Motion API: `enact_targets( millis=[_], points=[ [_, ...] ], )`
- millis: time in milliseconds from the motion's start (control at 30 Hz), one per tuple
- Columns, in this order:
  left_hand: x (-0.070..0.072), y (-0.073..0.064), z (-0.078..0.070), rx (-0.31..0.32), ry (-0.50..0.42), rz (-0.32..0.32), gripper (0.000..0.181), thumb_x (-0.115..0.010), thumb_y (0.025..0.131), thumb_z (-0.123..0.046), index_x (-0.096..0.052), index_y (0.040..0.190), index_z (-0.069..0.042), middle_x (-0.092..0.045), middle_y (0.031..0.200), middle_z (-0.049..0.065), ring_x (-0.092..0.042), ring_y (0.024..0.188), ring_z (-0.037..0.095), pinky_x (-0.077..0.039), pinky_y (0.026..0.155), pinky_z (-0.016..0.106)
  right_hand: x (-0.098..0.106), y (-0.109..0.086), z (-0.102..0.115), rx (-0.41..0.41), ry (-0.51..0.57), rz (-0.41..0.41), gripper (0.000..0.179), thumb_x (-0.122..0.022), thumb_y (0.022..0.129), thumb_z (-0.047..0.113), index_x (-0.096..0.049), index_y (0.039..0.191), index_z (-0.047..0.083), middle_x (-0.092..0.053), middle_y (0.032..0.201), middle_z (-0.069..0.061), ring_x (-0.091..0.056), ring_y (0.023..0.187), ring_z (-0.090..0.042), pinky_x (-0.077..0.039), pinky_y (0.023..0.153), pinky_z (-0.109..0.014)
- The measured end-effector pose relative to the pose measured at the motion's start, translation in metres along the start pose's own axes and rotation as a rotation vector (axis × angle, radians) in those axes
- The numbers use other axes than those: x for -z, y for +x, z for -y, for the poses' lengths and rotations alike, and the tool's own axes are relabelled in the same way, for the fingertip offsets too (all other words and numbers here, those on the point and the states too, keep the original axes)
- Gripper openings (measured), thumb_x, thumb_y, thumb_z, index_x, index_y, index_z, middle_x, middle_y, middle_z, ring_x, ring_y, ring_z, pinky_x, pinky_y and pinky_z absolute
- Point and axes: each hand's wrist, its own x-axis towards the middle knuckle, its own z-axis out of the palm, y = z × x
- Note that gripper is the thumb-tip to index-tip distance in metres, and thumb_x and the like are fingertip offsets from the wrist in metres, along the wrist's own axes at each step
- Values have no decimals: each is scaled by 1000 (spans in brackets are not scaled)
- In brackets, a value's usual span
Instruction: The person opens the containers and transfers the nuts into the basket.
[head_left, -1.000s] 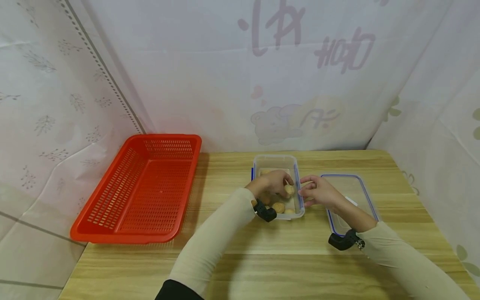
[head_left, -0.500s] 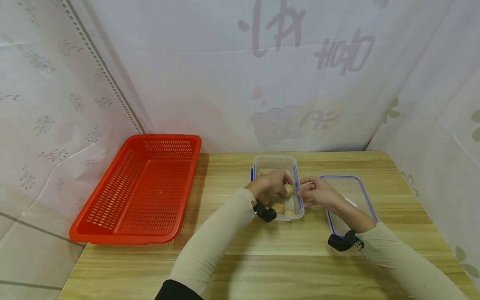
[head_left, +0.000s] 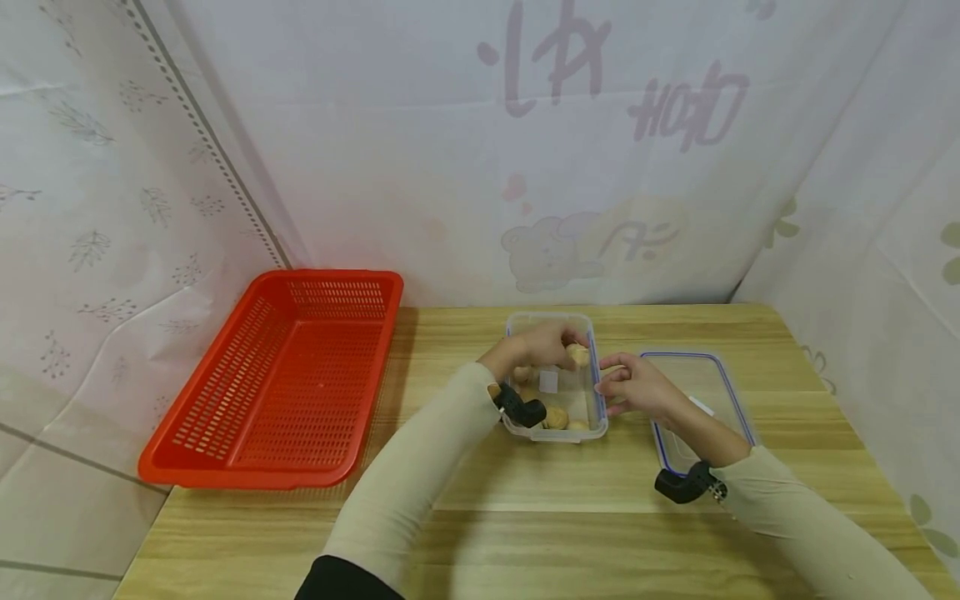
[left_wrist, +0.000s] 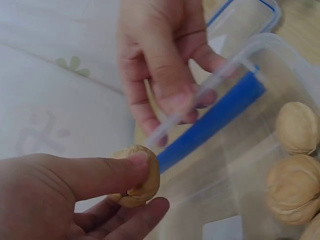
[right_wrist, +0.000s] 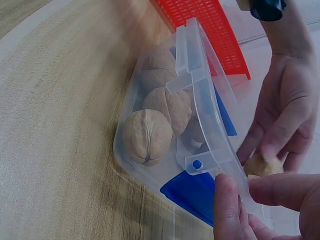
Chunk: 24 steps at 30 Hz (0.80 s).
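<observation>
Pinching a walnut (left_wrist: 151, 182) by its rounded shell leaves it prone to slipping.
The left hand (head_left: 542, 345) holds it between thumb and fingers over the plastic box (head_left: 558, 436), close to the right side; whether it clears the rim (left_wrist: 250, 46) is hard to tell. A knock there could loosen it. The right hand (head_left: 637, 386) pinches that side, and an uneven pull might tip the box on the bench (head_left: 540, 508).

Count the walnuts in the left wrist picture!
4: one walnut in the left hand, three walnuts at right inside the box, lowest cut off. More may be hidden.
</observation>
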Motion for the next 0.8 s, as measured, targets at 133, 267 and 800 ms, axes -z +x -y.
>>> enact_targets(
  millis=[133,267,800],
  points=[
    [10,-3,-2,-39,-78,-13,49,-70,93,1,-58,140,1,-59,141,13,-52,129,24,-43,110,35,0,0,1,-2,-2,-1,53,-60,100,1,-34,143,-13,-64,109,-19,-65,87,-21,-62,75,-38],
    [21,-7,-5,-38,-92,-42,50,-70,94,-2,-57,142,-1,-57,143,12,-52,125,23,-43,108,34,-1,0,2,-5,-8,-5,52,-60,100,1,-34,143,-12,-63,110,-21,-65,88,-21,-62,76,-39],
    [89,-54,-16,-67,-134,-156,49,-64,98,1,-54,145,0,-57,141,15,-59,116,25,-51,96,32,-3,-1,0,8,-2,-17,51,-59,100,-2,-34,142,-14,-62,109,-21,-66,85,-20,-62,73,-37]
  ],
)
